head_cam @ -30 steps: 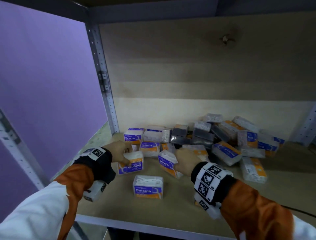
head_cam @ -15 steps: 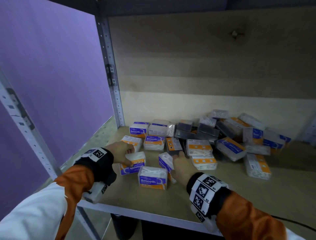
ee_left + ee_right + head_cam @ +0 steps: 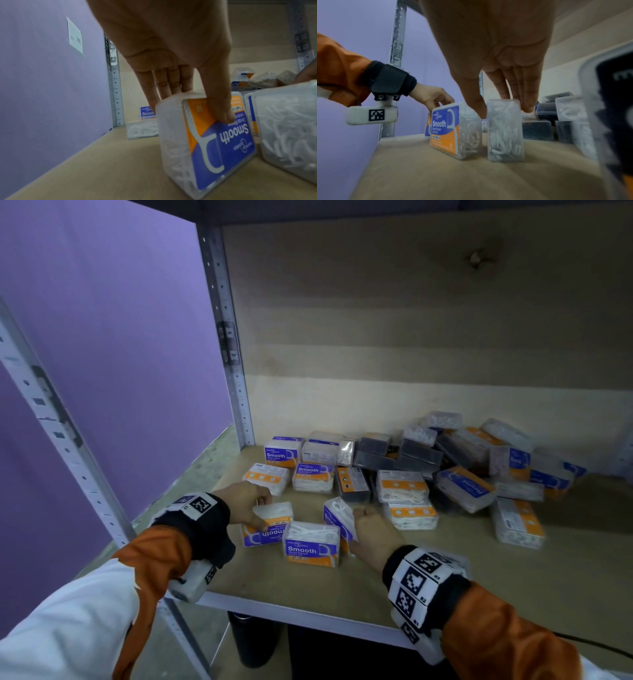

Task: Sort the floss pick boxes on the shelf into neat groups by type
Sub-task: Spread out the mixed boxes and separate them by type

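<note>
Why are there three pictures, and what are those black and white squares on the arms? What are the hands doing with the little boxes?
All three pictures show one moment. The big one comes from a camera on the person's head, looking down at a wooden shelf. The other two come from small cameras strapped to each wrist, so you see the fingers up close. The checkered squares are printed patterns on the wrist straps.

Lots of floss pick boxes lie on the shelf. Some say Smooth, and the dark boxes sit in a messy pile farther back.

The left hand grips an upside-down Smooth box by its top. The right hand pinches a clear box of white picks standing on its end. Another Smooth box stands between them.
</note>
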`<state>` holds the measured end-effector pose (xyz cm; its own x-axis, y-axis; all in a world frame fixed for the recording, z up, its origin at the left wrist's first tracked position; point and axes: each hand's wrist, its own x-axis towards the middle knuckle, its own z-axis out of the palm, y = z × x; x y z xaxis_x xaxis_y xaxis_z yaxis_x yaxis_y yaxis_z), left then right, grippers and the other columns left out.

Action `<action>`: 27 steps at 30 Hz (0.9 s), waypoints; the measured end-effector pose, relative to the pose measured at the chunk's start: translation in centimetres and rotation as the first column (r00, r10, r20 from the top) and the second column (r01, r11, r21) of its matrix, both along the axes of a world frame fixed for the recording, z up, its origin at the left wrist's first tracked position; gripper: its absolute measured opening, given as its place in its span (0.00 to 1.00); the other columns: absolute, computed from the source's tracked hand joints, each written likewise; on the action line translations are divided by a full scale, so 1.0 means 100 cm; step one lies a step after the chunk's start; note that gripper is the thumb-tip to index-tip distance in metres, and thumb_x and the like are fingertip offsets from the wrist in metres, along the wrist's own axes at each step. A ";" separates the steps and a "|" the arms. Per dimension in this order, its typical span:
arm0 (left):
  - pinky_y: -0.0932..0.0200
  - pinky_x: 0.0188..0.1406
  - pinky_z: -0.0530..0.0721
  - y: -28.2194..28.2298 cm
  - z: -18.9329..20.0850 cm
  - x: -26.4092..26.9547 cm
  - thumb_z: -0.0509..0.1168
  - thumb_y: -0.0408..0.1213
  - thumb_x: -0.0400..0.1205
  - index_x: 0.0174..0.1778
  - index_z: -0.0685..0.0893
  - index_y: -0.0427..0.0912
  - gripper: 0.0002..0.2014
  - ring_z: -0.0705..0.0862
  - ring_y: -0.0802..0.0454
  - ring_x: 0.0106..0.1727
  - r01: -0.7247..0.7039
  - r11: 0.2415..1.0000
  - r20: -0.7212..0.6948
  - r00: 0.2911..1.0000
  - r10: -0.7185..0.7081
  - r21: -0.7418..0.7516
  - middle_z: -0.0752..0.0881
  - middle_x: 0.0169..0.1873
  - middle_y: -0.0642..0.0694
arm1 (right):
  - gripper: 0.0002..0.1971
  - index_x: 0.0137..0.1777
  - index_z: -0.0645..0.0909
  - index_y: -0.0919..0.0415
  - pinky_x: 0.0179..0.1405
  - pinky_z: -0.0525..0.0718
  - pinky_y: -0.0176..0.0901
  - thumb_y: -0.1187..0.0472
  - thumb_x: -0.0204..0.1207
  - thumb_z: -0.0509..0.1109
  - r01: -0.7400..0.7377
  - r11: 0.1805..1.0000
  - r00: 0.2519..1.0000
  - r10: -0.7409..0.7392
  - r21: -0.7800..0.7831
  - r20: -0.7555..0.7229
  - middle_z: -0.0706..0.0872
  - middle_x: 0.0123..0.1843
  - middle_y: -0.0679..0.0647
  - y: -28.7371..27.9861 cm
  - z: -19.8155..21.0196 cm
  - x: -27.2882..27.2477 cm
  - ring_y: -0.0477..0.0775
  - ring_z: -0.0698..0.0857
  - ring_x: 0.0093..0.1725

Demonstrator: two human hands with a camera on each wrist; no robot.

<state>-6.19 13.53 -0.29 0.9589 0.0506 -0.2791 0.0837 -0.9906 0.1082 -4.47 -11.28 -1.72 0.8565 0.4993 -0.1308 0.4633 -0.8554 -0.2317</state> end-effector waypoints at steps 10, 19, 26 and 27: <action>0.64 0.54 0.72 -0.001 -0.004 -0.007 0.71 0.44 0.76 0.65 0.75 0.43 0.23 0.78 0.49 0.63 -0.011 0.999 0.023 1.000 0.012 -0.034 0.80 0.64 0.45 | 0.25 0.77 0.64 0.65 0.72 0.74 0.47 0.57 0.83 0.61 -0.054 0.998 0.998 0.054 0.028 0.011 0.70 0.75 0.60 -0.003 -0.003 -0.006 0.58 0.74 0.72; 0.62 0.65 0.71 -0.014 0.005 -0.017 0.71 0.46 0.76 0.76 0.67 0.46 0.33 0.72 0.51 0.72 0.064 0.995 0.040 0.997 -0.061 -0.077 0.72 0.73 0.49 | 0.26 0.78 0.64 0.65 0.74 0.72 0.46 0.58 0.82 0.62 -0.097 0.995 0.993 0.098 -0.021 0.064 0.67 0.79 0.58 -0.016 0.016 -0.004 0.59 0.71 0.76; 0.62 0.74 0.64 -0.041 0.012 -0.020 0.67 0.45 0.80 0.77 0.69 0.46 0.29 0.68 0.54 0.76 0.244 0.965 0.062 0.969 -0.239 -0.092 0.70 0.76 0.50 | 0.21 0.73 0.71 0.64 0.70 0.74 0.47 0.58 0.82 0.60 -0.072 0.983 0.989 0.092 -0.167 0.117 0.73 0.73 0.61 -0.047 0.036 0.023 0.59 0.74 0.72; 0.63 0.73 0.65 -0.045 0.012 -0.020 0.68 0.44 0.80 0.76 0.69 0.45 0.29 0.69 0.54 0.76 0.252 0.963 0.056 0.967 -0.247 -0.098 0.71 0.76 0.50 | 0.22 0.73 0.71 0.65 0.70 0.75 0.48 0.57 0.82 0.60 -0.065 0.978 0.990 0.089 -0.201 0.111 0.73 0.73 0.61 -0.053 0.039 0.028 0.60 0.75 0.72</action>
